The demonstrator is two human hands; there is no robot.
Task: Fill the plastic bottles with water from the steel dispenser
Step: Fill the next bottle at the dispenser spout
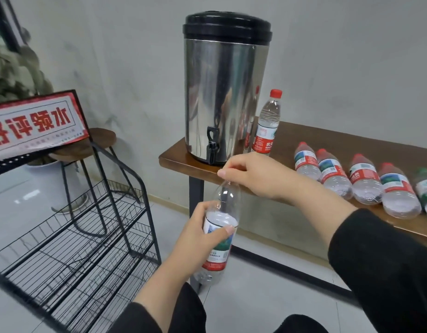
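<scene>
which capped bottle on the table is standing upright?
The bottle right beside the steel dispenser; the others lie on their sides in a row on the table.

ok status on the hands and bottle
Left hand grips bottle body. Right hand pinches its top, below dispenser tap. Nothing blocking the tap.

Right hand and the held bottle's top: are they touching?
Touching. The head view shows the right hand with fingers curled over the neck of the bottle, hiding its top, while the left hand grips the label.
</scene>
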